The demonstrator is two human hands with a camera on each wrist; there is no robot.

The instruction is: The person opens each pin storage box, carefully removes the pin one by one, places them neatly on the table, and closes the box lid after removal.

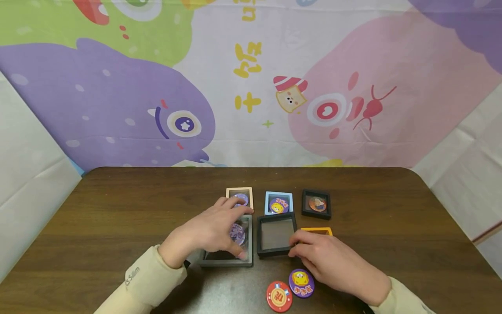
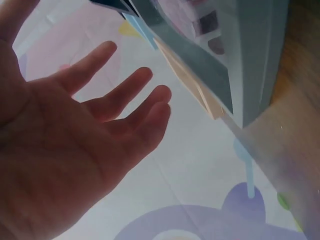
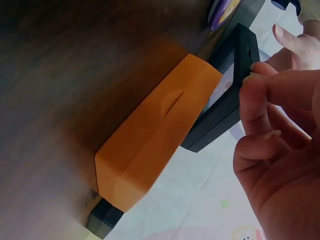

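My left hand (image 1: 219,224) hangs spread over a large grey display frame (image 1: 249,244), its fingers apart and loosely bent. A purple round badge (image 1: 237,234) shows inside that frame beneath the hand. In the left wrist view, a gap separates the left hand (image 2: 75,135) from the grey frame (image 2: 250,60). With thumb and fingers, my right hand (image 1: 333,259) pinches the right edge of a black display frame (image 1: 260,253), whose clear window shows no badge. The right wrist view has the fingertips on the black frame (image 3: 215,117), just beyond an orange frame (image 3: 155,135).
Behind stand a beige frame (image 1: 251,196), a light blue frame (image 1: 267,203) and a small black frame (image 1: 328,211), each with a badge. The orange frame (image 1: 319,230) is partly behind the right hand. A red badge (image 1: 279,296) and a purple badge (image 1: 301,283) lie in front.
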